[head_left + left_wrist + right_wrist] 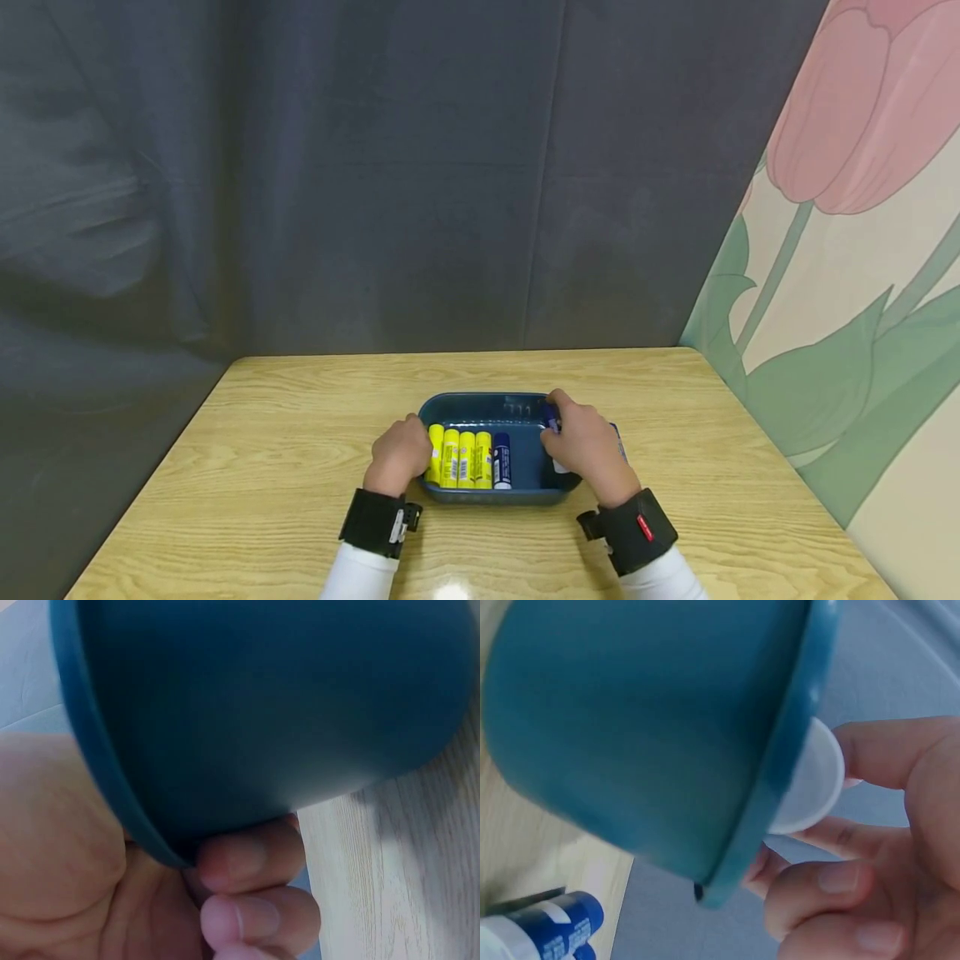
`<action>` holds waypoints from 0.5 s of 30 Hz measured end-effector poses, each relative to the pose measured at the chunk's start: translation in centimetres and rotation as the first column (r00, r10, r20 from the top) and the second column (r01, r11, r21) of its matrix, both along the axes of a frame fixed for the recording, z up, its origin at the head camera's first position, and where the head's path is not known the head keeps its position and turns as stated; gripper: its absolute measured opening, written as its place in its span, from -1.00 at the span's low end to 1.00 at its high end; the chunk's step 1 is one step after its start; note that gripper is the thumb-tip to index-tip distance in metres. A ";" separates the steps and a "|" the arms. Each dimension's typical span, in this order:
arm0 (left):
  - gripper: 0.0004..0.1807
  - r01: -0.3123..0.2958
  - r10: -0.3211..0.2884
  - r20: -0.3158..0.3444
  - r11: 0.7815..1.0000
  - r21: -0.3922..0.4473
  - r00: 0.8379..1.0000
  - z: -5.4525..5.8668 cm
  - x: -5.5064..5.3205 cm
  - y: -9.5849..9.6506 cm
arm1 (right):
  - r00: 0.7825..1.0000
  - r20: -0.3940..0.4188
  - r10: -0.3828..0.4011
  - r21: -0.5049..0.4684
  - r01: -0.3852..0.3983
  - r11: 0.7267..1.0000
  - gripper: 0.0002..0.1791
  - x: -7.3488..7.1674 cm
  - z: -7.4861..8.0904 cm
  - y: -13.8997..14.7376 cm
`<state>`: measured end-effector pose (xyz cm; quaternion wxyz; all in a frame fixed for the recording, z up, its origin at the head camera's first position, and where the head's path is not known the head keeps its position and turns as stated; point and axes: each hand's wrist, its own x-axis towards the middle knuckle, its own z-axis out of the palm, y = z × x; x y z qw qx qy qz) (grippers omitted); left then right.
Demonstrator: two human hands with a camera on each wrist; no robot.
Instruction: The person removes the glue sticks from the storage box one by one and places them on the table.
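Observation:
A dark blue plastic bin [501, 497] stands on the table. Along its left half several yellow glue sticks [458, 458] lie side by side, and a blue glue stick [502, 461] with a white end lies to their right. My left hand [401, 454] grips the bin's left rim, fingers curled beneath its edge in the left wrist view. Over the bin's right end, my right hand [588, 446] pinches another blue glue stick [553, 417]. Its round white end [814, 780] shows between thumb and fingers in the right wrist view; the bin wall hides the rest.
Just outside the bin's right end, more blue-and-white glue sticks [555, 930] lie on the table, mostly hidden by my right hand in the head view. The wooden table [300, 433] ends at a dark curtain [390, 183]. A flower-painted wall [862, 250] rises at right.

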<state>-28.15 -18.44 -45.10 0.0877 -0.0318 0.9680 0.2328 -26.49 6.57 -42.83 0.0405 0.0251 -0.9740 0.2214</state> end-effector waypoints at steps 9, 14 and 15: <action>-0.64 0.001 -0.001 -0.002 1.000 -0.009 1.000 -0.1 -0.1 -0.1 | 1.000 -0.006 -0.022 -0.010 0.022 1.000 -0.43 -0.2 1.0 1.4; -0.64 0.003 -0.003 -0.001 1.000 -0.012 1.000 -0.1 -0.1 0.0 | 1.000 -0.004 -0.023 -0.022 0.023 0.999 -0.45 0.0 1.5 2.4; -0.64 0.003 -0.003 -0.001 1.000 -0.013 1.000 -0.1 -0.1 0.0 | 1.000 -0.003 -0.023 -0.022 0.023 0.999 -0.45 0.0 1.5 2.6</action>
